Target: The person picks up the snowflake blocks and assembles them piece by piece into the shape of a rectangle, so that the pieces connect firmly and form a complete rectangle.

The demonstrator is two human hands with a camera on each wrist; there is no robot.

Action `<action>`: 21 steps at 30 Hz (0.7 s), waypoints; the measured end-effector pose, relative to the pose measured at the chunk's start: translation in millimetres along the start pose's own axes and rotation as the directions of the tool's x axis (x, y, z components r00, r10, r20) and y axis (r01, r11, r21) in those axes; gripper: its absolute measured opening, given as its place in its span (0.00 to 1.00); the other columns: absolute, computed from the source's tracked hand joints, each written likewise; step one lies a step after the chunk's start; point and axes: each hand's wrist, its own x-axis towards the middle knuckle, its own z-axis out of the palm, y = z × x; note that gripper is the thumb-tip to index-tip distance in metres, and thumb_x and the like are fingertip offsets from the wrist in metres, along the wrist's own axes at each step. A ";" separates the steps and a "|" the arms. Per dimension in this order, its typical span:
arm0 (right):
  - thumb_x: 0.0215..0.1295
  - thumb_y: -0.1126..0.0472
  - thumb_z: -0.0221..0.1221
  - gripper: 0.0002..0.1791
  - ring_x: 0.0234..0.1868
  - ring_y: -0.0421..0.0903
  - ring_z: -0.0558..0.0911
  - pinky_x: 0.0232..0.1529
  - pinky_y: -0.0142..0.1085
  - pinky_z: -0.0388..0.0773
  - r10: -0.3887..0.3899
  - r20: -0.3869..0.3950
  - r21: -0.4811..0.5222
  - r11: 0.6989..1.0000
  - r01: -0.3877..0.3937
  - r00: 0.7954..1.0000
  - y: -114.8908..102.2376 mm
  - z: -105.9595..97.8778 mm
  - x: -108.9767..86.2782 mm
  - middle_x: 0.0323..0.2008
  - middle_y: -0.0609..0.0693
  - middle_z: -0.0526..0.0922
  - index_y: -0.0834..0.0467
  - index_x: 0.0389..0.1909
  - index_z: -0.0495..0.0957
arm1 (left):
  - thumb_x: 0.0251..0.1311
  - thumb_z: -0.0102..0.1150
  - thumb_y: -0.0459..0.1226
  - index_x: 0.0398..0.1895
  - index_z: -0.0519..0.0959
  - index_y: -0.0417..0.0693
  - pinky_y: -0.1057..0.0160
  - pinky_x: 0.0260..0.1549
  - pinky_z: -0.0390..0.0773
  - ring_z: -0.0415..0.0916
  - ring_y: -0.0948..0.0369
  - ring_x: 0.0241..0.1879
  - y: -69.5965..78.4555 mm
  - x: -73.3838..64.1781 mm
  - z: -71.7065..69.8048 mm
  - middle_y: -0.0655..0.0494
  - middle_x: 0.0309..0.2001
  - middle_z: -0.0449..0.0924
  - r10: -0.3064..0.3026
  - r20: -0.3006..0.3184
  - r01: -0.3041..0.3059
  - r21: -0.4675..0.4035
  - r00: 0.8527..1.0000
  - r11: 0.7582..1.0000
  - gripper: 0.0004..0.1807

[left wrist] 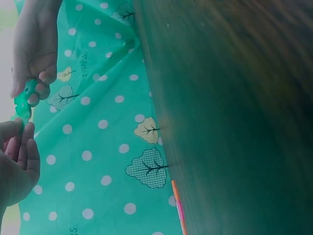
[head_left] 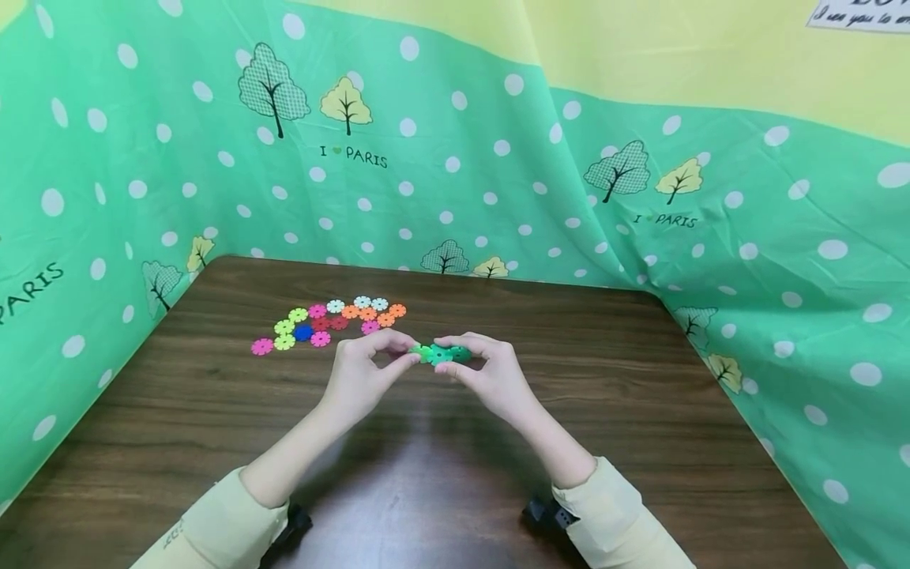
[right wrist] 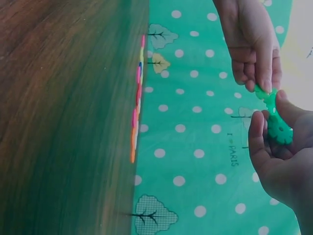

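Both hands meet above the middle of the table over a small chain of green snowflake building discs (head_left: 440, 355). With thumb and fingertips, the left hand (head_left: 364, 374) pinches the lighter green disc (right wrist: 260, 91) at one end. The right hand (head_left: 498, 378) grips the darker green discs (right wrist: 280, 131) at the other end, its thumb and fingers on both sides. In the left wrist view the green discs (left wrist: 24, 100) join the two hands in a line. Fingers partly cover the discs, so how they interlock cannot be made out.
Loose notched discs lie flat on the brown wooden table (head_left: 626, 411), left of and beyond the hands: pink (head_left: 262, 347), yellow-green (head_left: 284, 342), blue (head_left: 303, 333), red (head_left: 339, 322), orange (head_left: 386, 319) and white (head_left: 362, 302). A green dotted cloth (head_left: 455, 166) hangs around the table.
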 end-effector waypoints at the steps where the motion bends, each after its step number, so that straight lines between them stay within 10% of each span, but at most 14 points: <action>1: 0.53 0.60 0.67 0.18 0.26 0.54 0.81 0.29 0.39 0.82 0.005 0.003 -0.003 1.000 -0.005 1.000 0.9 0.3 -0.2 0.33 0.50 0.83 0.57 0.47 0.82 | 0.48 0.71 0.34 0.32 0.83 0.47 0.67 0.31 0.81 0.81 0.69 0.30 -0.7 -0.7 0.2 0.59 0.29 0.86 -0.002 0.002 0.002 -0.003 1.000 1.000 0.07; 21: 0.56 0.59 0.67 0.16 0.32 0.38 0.80 0.31 0.33 0.81 -0.031 0.098 -0.157 0.987 0.046 0.995 -0.7 -9.4 -0.1 0.38 0.45 0.84 0.53 0.47 0.80 | 0.50 0.70 0.34 0.34 0.83 0.49 0.65 0.30 0.82 0.80 0.69 0.29 -3.8 -1.5 0.0 0.61 0.32 0.85 0.010 0.099 -0.007 -0.030 0.995 1.000 0.08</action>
